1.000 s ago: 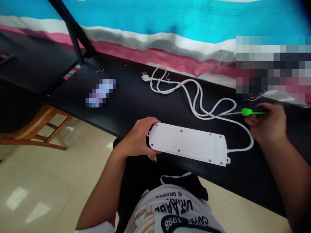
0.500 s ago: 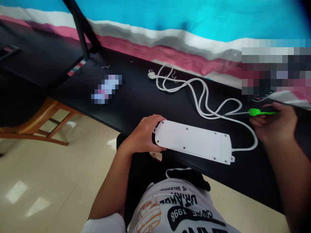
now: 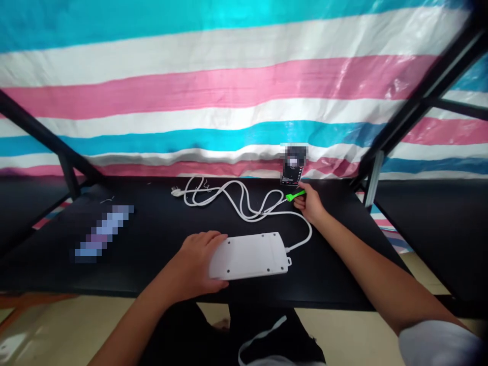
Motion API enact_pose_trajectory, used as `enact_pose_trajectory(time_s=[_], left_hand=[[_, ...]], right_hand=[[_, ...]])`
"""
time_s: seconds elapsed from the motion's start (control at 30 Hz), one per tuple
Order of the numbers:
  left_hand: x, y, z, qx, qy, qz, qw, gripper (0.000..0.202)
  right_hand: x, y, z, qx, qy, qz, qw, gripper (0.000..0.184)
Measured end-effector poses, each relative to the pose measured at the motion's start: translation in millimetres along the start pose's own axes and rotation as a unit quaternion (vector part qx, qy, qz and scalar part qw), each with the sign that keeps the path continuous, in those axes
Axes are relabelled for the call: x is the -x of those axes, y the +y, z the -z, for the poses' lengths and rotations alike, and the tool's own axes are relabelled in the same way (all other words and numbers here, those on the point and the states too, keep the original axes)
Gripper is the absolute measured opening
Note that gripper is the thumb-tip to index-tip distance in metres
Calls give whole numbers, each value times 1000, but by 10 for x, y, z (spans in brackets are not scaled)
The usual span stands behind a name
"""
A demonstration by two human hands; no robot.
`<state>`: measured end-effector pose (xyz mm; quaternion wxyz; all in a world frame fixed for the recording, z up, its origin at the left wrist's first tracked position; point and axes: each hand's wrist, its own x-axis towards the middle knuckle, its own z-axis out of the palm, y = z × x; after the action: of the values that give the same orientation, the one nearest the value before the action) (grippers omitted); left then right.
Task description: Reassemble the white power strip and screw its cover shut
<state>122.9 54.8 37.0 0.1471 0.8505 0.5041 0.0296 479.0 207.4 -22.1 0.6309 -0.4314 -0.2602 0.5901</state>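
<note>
A white power strip lies on the black table with its screwed underside up. My left hand is wrapped round its left end, thumb on the near edge and fingers on the far one. My right hand grips a screwdriver by its bright green handle. Its thin shaft points left, over the strip's white cord. The cord leaves the strip's right end and lies in loose loops behind it, ending in a plug at the left.
A blurred-out phone-like object lies on the table at the left. Another phone stands upright at the back, just beyond my right hand. Black metal frame posts rise at both sides, before a striped plastic sheet.
My view has turned toward the right and up, showing more of the sheet. My left hand has moved further over the power strip's end. The screwdriver stays in my right hand.
</note>
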Motion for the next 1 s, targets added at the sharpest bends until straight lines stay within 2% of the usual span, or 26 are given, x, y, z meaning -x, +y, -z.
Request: enact_pose_trajectory(time_s=[0.13, 0.27, 0.43, 0.63, 1.0], left_hand=[[-336, 370, 20, -7, -51, -39, 998, 100], [-622, 546, -3, -4, -79, -72, 994, 104], [-885, 539, 34, -20, -91, -90, 992, 106], [-1109, 523, 72, -48, -128, -119, 983, 116], [-1316, 611, -105, -40, -136, -149, 979, 113]], right_hand=[[-57, -10, 28, -42, 17, -13, 999, 40], [-146, -87, 82, -89, 14, -48, 995, 36], [-225, -197, 141, -143, -32, -98, 984, 38], [-295, -219, 165, -181, -53, -106, 976, 40], [-374, -250, 212, -187, -76, -120, 972, 42]])
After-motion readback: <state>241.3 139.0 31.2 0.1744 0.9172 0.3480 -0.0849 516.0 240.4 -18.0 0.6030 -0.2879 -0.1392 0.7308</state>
